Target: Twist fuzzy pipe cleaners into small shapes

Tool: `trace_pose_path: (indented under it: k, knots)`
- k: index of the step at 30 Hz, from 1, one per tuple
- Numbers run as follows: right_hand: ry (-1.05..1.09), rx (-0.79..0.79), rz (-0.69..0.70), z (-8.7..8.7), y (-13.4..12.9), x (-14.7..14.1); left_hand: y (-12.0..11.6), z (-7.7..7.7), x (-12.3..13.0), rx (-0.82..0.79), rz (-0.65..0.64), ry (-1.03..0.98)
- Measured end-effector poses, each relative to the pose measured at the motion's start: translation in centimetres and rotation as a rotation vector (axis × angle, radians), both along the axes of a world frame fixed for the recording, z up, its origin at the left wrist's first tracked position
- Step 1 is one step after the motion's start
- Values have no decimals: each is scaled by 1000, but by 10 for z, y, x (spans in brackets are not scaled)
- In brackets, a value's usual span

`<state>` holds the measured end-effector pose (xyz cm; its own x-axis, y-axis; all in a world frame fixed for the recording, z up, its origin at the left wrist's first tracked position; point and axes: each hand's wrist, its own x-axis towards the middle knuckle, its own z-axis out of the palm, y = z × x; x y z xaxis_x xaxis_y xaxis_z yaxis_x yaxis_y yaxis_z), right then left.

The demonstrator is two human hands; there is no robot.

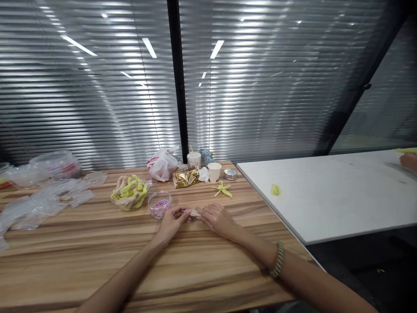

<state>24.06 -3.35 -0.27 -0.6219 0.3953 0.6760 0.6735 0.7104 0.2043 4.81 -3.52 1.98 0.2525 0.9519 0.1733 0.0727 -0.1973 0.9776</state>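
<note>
Over the wooden table, my left hand (174,222) pinches one end of a small beige fuzzy strip (194,213), which looks like folded pipe cleaner. The fingers of my right hand (219,221) are closed on its other end, and they cover part of it. Just left of my left hand is a clear round tub (159,204) with tiny pink and purple bits in it, perhaps beads. Farther left, a clear bowl (129,193) is heaped with yellow and beige fuzzy strips. A yellow star-shaped piece (222,189) lies beyond my right hand.
At the back stand a white bag (163,165), a gold packet (185,177), a lidded cup (194,160), a paper cup (214,172) and a round tin (230,174). Clear plastic sheets (48,202) spread left. On the white table (339,195) are a yellow scrap (275,189) and another person's hand (408,161).
</note>
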Motion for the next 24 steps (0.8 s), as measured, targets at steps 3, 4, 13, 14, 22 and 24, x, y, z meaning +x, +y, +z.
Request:
trace_pose_path:
  k: [3, 4, 13, 14, 22, 24]
  knots:
    - [-25, -71, -72, -1, 2, 2, 2, -4, -1, 1, -14, 42]
    - [-26, -107, -104, -1, 2, 3, 3, -5, -1, -2, -15, 52]
    - [60, -233, -316, -1, 5, 4, 7, -9, -3, 29, 34, 80]
    - [72, -218, -322, -1, 5, 3, 6, -7, -3, 73, 37, 78]
    - [382, 116, -126, 69, -35, 19, -15, 71, -41, 537, 373, -141]
    - [526, 162, -90, 96, -58, 36, -28, 100, -58, 653, 496, -173]
